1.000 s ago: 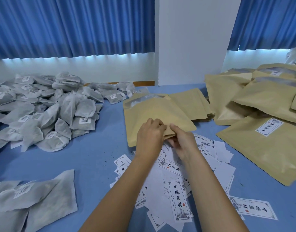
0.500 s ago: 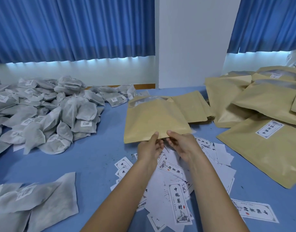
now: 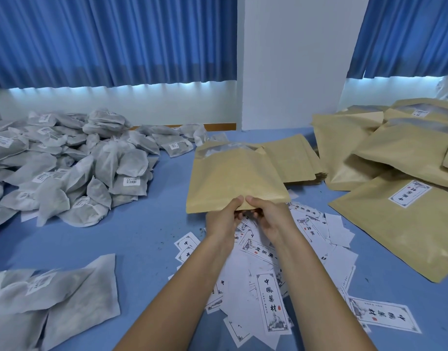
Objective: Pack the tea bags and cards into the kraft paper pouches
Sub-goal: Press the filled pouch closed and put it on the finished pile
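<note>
Fingers of left hand (image 3: pixel 223 221) and right hand (image 3: pixel 271 216) pinch one kraft pouch (image 3: pixel 233 177), contents hidden.

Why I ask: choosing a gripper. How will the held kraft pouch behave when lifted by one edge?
Probably fairly stiff: the kraft pouch extends nearly flat though the left hand and right hand pinch only its near edge. Likely light, since fingertips alone carry it.

A: Camera position?
B: One wide-angle view, head-worn, facing forward and down over the blue table (image 3: pixel 146 236); both forearms enter from the bottom edge.
A: Range?
B: Close. Left hand (image 3: pixel 221 221) and right hand (image 3: pixel 271 219) pinch a kraft pouch (image 3: pixel 233 178) at frame centre; curtains (image 3: pixel 111 39) and white wall (image 3: pixel 291 59) fill the far top
</note>
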`<state>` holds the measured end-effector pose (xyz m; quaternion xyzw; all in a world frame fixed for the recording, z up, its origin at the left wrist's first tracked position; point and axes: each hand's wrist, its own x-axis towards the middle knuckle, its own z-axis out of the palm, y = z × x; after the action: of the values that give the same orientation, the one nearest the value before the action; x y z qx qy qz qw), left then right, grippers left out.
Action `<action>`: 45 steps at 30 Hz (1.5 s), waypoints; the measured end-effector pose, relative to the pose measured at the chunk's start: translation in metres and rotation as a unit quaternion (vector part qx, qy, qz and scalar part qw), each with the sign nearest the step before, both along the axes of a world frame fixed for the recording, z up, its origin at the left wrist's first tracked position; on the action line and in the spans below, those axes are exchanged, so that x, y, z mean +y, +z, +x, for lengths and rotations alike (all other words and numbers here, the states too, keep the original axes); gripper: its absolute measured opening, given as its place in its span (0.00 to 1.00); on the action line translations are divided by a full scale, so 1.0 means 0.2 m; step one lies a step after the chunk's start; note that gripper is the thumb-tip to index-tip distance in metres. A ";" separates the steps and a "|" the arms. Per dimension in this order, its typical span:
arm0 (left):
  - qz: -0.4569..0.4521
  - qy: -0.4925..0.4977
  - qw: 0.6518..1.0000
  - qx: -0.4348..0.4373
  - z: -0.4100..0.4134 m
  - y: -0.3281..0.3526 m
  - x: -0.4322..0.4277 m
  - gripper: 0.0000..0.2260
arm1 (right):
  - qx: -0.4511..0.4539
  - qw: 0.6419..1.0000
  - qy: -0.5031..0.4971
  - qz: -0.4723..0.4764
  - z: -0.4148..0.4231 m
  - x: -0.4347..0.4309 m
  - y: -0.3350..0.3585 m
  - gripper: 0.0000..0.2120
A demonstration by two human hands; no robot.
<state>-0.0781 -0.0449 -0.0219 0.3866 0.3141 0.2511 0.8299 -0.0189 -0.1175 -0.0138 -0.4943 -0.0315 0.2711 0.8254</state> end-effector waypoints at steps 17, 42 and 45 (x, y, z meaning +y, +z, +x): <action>0.119 0.053 0.991 0.039 -0.01 0.03 0.13 0.10 | -0.030 0.995 -0.045 -0.087 0.02 -0.02 0.04 0.03; 0.154 -0.265 0.947 -0.098 0.64 0.27 -0.89 0.09 | -0.061 0.928 -0.365 -0.038 0.28 -1.36 0.19 0.16; 0.123 -0.344 0.929 -0.058 0.73 0.30 -1.01 0.12 | -0.041 0.910 -0.412 -0.008 0.33 -1.52 0.20 0.17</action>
<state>0.0686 -0.2469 0.0390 0.5549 0.0796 0.0095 0.8280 0.0464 -0.4218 0.0261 -0.4808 0.1435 -0.1133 0.8576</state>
